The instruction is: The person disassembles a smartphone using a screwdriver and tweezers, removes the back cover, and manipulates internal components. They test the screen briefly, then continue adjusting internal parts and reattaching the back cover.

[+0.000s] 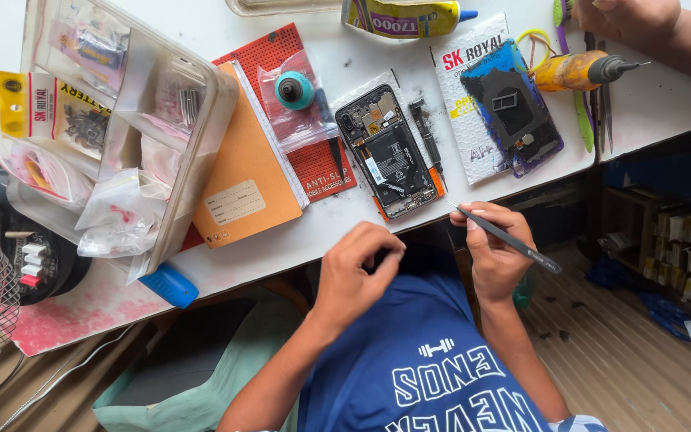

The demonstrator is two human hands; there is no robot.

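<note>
The right hand (pixel 496 254) pinches dark tweezers (pixel 505 238), tip aimed at eleven o'clock toward the opened phone (pixel 388 152) on the white tabletop (pixel 649 104), while the left hand (pixel 356 272) curls its fingers (pixel 385 246) closed, perhaps around something tiny.

Orange notebook (pixel 243 172) beside clear plastic box (pixel 193 152) – yellow glue tube (pixel 405 16) at table's far edge.

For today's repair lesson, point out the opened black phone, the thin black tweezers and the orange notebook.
Opened black phone (pixel 389 154): head view, on its exposed battery.
Thin black tweezers (pixel 505 236): head view, mid-shaft, in the right hand (pixel 496 252).
Orange notebook (pixel 243 164): head view, on its plain cover.
</note>
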